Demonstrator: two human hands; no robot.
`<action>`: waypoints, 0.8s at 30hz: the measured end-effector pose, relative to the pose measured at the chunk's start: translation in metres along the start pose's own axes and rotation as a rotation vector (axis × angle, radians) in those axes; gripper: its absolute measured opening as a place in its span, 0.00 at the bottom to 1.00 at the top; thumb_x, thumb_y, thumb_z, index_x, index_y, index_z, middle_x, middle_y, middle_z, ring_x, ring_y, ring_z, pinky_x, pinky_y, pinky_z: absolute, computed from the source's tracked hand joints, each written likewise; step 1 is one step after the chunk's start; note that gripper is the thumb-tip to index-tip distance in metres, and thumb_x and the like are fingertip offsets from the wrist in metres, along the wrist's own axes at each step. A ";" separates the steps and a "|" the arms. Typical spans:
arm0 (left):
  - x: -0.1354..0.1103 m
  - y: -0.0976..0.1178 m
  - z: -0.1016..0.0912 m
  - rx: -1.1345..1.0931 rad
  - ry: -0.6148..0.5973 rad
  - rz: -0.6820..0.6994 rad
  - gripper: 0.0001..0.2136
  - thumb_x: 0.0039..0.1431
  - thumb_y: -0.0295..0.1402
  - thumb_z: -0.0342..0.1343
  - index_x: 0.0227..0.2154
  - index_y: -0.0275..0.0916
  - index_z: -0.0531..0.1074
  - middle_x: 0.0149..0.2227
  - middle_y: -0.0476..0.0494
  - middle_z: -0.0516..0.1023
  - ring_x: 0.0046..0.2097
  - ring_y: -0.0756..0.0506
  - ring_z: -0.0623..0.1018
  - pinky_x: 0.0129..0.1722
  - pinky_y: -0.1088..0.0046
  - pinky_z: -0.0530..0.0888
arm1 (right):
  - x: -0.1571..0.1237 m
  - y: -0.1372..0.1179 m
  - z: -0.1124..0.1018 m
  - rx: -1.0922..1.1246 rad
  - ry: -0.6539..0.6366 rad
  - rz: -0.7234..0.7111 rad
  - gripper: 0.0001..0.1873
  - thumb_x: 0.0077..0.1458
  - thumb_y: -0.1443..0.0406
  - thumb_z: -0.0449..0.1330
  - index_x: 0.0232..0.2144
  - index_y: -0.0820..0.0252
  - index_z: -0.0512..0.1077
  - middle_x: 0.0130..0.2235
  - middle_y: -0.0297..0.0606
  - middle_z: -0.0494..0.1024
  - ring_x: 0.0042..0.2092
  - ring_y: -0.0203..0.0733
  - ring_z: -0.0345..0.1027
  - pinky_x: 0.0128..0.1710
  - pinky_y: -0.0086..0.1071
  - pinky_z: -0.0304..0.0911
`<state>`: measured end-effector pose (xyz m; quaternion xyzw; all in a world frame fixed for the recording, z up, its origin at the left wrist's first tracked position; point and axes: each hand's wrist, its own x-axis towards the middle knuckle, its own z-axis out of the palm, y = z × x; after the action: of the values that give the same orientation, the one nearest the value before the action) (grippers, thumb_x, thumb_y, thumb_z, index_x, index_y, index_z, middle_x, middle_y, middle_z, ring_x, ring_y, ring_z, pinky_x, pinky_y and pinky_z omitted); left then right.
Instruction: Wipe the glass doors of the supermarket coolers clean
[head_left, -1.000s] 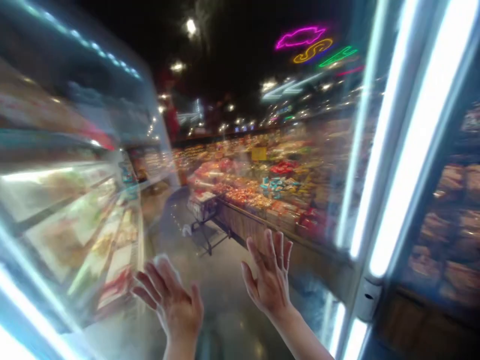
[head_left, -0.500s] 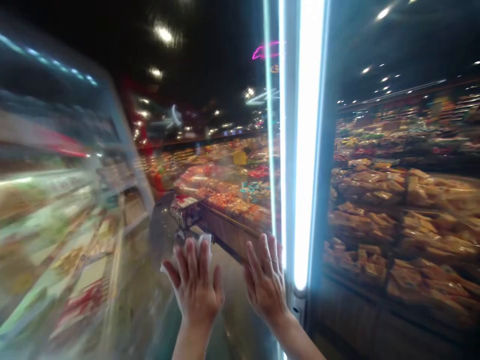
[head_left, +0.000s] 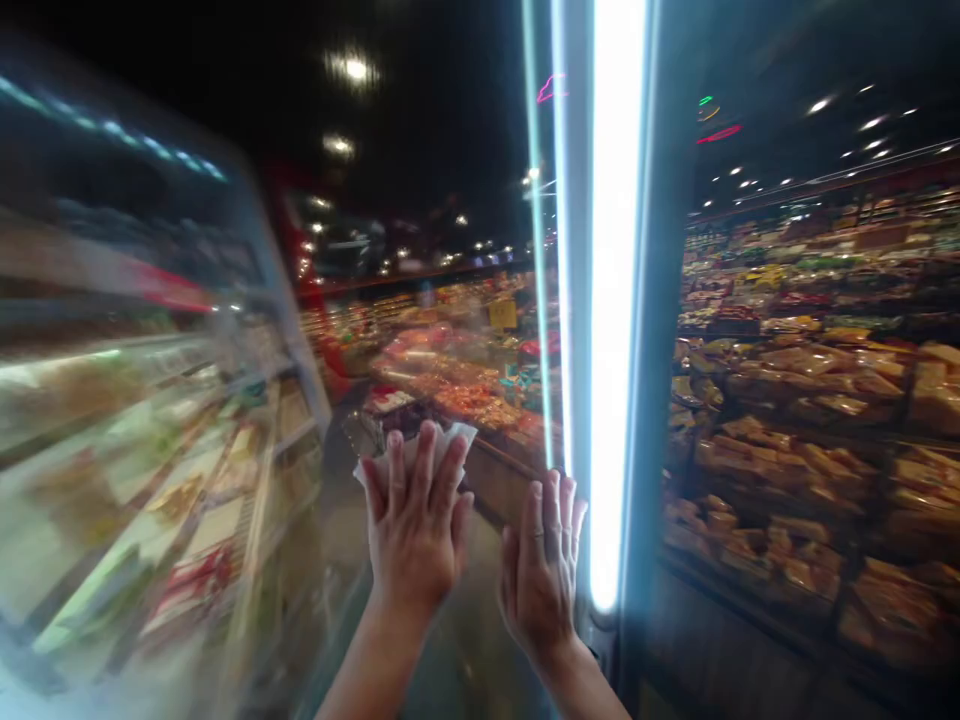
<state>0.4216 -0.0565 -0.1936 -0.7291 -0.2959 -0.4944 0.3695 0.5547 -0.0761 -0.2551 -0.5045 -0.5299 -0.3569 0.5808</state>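
Note:
My left hand (head_left: 414, 545) holds a thin white wipe (head_left: 459, 437) under its flat palm and spread fingers. The wipe's folded edges stick out beyond the fingertips; the rest is hidden behind the hand. It seems pressed against a clear pane in front of me, though the contact is hard to see. Beside it, my right hand (head_left: 546, 575) is raised with straight fingers close together and the thumb slightly apart, nothing visible in it. Its fingertips come up next to a bright vertical light tube (head_left: 616, 330) along the frame.
Blurred display shelves with packed goods (head_left: 180, 580) run along the left. Through the pane stands a shopping cart (head_left: 390, 402) near a produce stand (head_left: 465, 385). Stacked packages in shiny wrap (head_left: 810, 460) fill the right side. Motion blur smears much of the view.
My left hand has moved up and to the right with the wipe, and more of the wipe shows. My right hand has shifted slightly right, its fingers closer together. The background has slid right.

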 end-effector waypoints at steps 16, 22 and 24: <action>-0.116 -0.101 -0.037 0.042 -0.057 -0.075 0.33 0.71 0.40 0.49 0.74 0.47 0.45 0.77 0.54 0.39 0.78 0.41 0.40 0.76 0.54 0.35 | -0.019 -0.084 0.040 -0.073 -0.080 -0.108 0.41 0.69 0.65 0.54 0.76 0.53 0.39 0.78 0.38 0.33 0.77 0.56 0.25 0.75 0.63 0.36; -0.125 -0.167 -0.062 0.106 -0.052 -0.174 0.40 0.65 0.35 0.57 0.74 0.46 0.42 0.78 0.45 0.37 0.78 0.35 0.36 0.75 0.43 0.37 | -0.029 -0.133 0.059 -0.070 -0.080 -0.105 0.41 0.70 0.62 0.55 0.76 0.53 0.38 0.78 0.38 0.33 0.78 0.56 0.24 0.74 0.65 0.36; -0.143 -0.181 -0.069 0.097 -0.064 -0.177 0.40 0.65 0.34 0.56 0.74 0.46 0.43 0.78 0.45 0.38 0.78 0.36 0.36 0.75 0.44 0.36 | -0.036 -0.151 0.065 -0.060 -0.098 -0.113 0.42 0.69 0.62 0.56 0.76 0.54 0.40 0.78 0.39 0.34 0.78 0.57 0.25 0.74 0.62 0.36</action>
<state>0.1950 -0.0229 -0.2667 -0.6967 -0.3945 -0.4865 0.3497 0.3884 -0.0530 -0.2634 -0.5078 -0.5742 -0.3800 0.5177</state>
